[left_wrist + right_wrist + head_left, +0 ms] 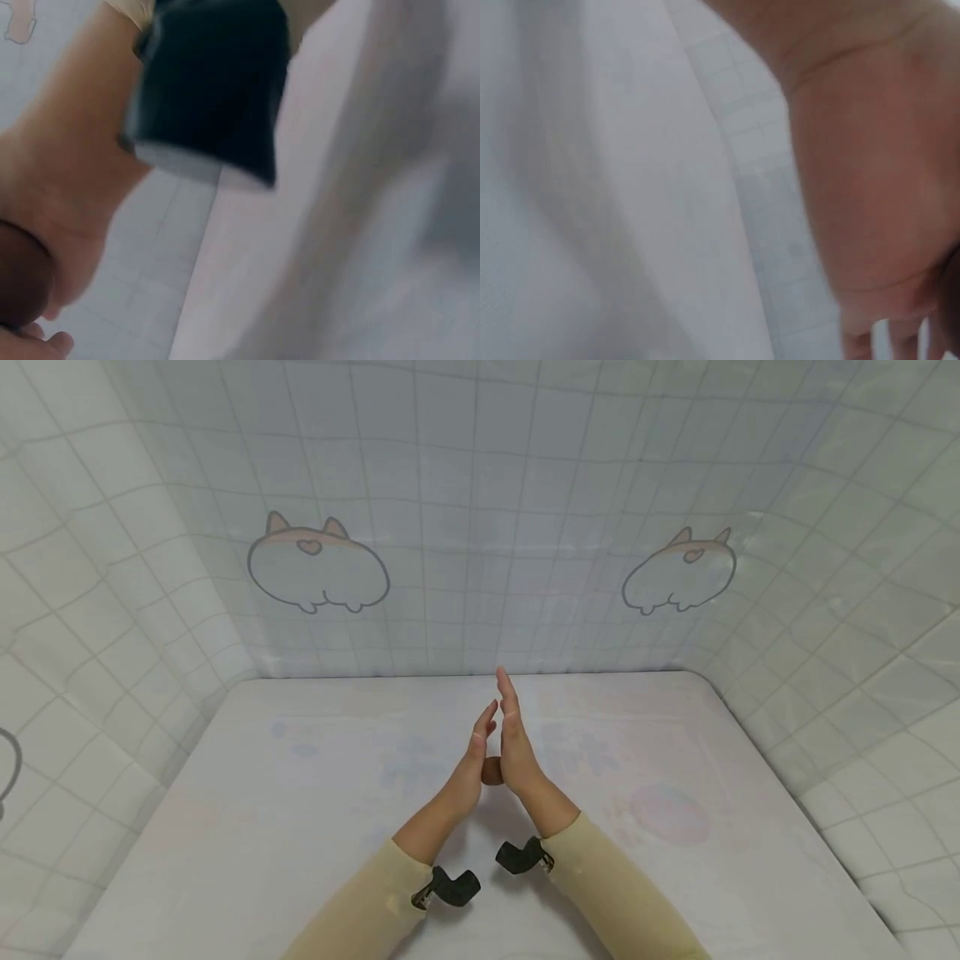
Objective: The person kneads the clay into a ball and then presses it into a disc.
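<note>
A round brown ball (492, 771) sits between the palms of my two hands, near the middle of the head view. My left hand (468, 772) bears on it from the left and my right hand (517, 752) from the right. Both hands have straight fingers pointing away and upward, with the fingertips close together. At the left edge of the left wrist view the ball (21, 277) shows against a palm. Only a sliver of the ball (952, 307) shows in the right wrist view, beside a large palm (877, 172). The palms hide the ball's sides.
A white table (300, 777) with faint pastel prints lies under the hands. White grid-patterned curtains (480, 527) with cartoon animal drawings enclose its back and sides. Black wrist cameras are strapped over the left sleeve (367, 893) and the right sleeve (611, 885).
</note>
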The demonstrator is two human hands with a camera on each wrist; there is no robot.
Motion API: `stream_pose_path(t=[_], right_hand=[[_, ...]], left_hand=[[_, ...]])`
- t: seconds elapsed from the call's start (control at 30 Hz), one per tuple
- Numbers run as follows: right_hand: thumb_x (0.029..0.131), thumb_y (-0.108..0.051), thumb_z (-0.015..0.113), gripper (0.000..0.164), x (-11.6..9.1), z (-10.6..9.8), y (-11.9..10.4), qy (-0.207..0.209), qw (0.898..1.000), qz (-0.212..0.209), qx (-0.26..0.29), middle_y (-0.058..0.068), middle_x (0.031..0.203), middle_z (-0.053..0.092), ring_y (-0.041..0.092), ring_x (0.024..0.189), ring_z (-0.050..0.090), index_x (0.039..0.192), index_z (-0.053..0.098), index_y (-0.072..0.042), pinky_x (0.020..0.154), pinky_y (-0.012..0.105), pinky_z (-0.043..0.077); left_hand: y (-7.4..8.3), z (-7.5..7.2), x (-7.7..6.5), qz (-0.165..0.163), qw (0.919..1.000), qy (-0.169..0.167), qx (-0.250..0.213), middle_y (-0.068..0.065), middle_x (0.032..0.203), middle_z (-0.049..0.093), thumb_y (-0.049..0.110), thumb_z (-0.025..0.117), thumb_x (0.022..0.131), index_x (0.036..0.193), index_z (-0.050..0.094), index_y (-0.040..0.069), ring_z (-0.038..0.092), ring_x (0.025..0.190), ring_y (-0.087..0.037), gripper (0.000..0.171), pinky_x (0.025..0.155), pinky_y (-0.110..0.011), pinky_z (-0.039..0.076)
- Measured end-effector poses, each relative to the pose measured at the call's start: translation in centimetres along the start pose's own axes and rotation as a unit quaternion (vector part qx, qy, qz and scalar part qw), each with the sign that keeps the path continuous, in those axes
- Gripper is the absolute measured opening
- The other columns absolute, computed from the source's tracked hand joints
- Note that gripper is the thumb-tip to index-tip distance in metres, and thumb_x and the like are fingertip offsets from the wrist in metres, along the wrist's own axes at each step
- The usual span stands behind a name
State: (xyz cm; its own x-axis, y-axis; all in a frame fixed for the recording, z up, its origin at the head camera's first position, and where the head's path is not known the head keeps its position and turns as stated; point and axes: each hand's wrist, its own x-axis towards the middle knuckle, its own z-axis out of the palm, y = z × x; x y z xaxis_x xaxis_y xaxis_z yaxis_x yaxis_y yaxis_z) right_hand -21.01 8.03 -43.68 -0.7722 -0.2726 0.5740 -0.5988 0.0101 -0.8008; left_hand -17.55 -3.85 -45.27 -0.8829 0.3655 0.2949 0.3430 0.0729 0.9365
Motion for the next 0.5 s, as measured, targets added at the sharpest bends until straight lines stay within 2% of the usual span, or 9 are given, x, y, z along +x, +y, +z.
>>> stream_pose_path(t=[0.1,0.2,0.3,0.37,0.5], right_hand=[[0.092,-0.082,0.013,0.096,-0.1,0.0,0.4,0.000,1.000,0.011,0.012,0.006,0.168,0.004,0.026,0.153,0.008,0.162,0.006,-0.016,0.119,0.056,0.009],[0.091,-0.084,0.015,0.097,-0.3,0.3,0.9,-0.012,0.999,0.033,0.041,0.002,0.168,0.002,0.028,0.152,0.006,0.163,0.005,-0.019,0.117,0.062,0.007],[0.092,-0.083,0.015,0.096,-0.7,0.6,1.2,-0.030,0.997,0.035,0.066,0.003,0.168,-0.001,0.031,0.152,0.003,0.163,0.003,-0.019,0.116,0.064,0.003],[0.094,-0.080,0.013,0.095,-0.9,1.0,1.4,-0.043,0.996,0.021,0.075,0.006,0.168,-0.003,0.032,0.152,0.001,0.162,0.002,-0.016,0.117,0.063,0.002],[0.097,-0.075,0.010,0.094,-1.4,1.6,1.4,-0.053,0.997,-0.017,0.060,0.012,0.168,-0.001,0.033,0.152,0.003,0.161,0.001,-0.007,0.118,0.060,0.006]], left_hand=[[0.3,0.1,0.0,0.033,0.9993,0.006,-0.018,-0.002,0.168,0.002,0.074,0.001,0.096,0.162,0.003,0.024,0.009,0.152,-0.032,0.084,0.115,-0.067,0.008],[0.6,0.1,0.1,0.070,0.9966,0.017,-0.041,-0.002,0.168,0.000,0.076,0.005,0.096,0.162,0.002,0.020,0.006,0.152,-0.033,0.087,0.116,-0.065,0.003],[0.9,0.0,0.2,0.102,0.9930,0.034,-0.049,-0.003,0.168,-0.002,0.075,0.006,0.096,0.162,0.001,0.017,0.004,0.153,-0.032,0.089,0.114,-0.067,0.001],[1.0,-0.1,0.4,0.113,0.9914,0.046,-0.048,-0.004,0.168,-0.003,0.076,0.006,0.096,0.162,0.000,0.016,0.002,0.153,-0.031,0.089,0.113,-0.068,0.001],[1.2,-0.4,0.8,0.124,0.9887,0.072,-0.041,-0.008,0.167,-0.002,0.078,0.007,0.094,0.162,-0.003,0.016,-0.001,0.152,-0.032,0.092,0.113,-0.069,0.001]])
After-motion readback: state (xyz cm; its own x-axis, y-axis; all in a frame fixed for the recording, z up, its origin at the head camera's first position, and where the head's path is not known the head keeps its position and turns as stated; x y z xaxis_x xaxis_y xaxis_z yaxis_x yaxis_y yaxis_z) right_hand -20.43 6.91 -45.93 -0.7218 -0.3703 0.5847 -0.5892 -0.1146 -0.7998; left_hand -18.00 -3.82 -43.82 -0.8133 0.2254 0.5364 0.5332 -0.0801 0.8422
